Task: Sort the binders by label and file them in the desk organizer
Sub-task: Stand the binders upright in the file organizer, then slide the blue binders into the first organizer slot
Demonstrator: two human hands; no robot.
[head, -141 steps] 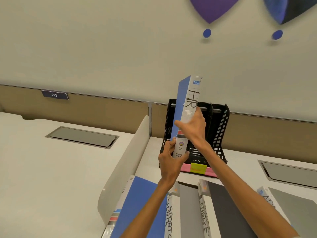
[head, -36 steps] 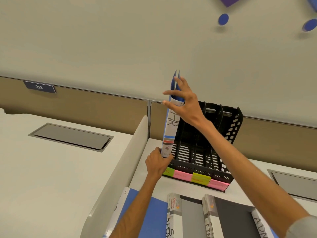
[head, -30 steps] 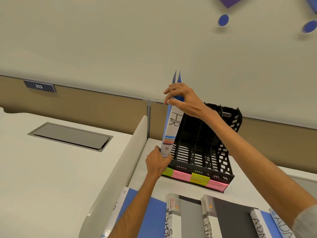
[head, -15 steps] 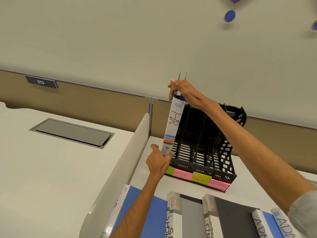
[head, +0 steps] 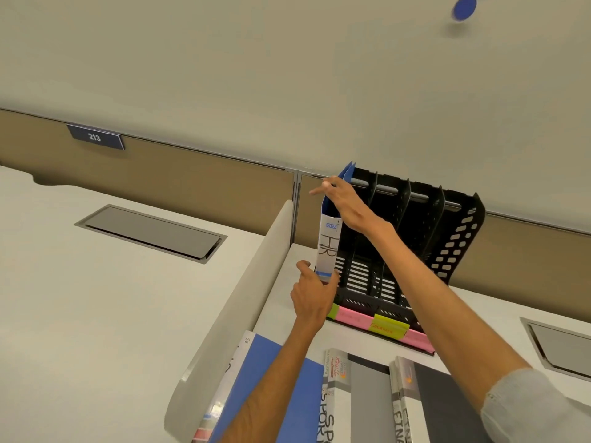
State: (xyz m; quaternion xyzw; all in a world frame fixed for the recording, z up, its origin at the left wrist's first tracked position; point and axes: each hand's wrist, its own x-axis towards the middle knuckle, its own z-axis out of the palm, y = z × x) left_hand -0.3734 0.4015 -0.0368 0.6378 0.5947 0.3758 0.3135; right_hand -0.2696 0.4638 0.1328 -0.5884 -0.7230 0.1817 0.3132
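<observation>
**Ana:** Since half a second ago the HR binder point(head: 328, 247) has sunk lower into the leftmost slot of the organizer point(head: 460, 238), and the left hand point(head: 315, 294) has closed back around its lower spine.

**Ben:** How do the hands sit on it?

**Ana:** The left one grips the bottom of the spine between thumb and fingers. The right hand point(head: 350, 207) pinches the top edge of the blue covers, with the forefinger stretched out straight. The binder stands almost upright, its foot hidden behind the left hand, so she cannot tell whether it rests on the slot floor.

**Ben:** How will it handle?

**Ana:** Likely light and stiff: thin board covers with a smooth, glossy skin and a white paper spine. The covers gape a little at the top, so pinching them shut there and steering from the spine seems the sound hold. Slick covers could slip if squeezed only at the edges.

**Ben:** And the rest?

**Ana:** The organizer is hard black plastic, slotted and perforated, with curved dividers and pink and green sticky notes point(head: 387, 327) along its front lip. More binders point(head: 367, 398), blue and grey, lie flat on the white counter point(head: 278, 302) nearby.
</observation>
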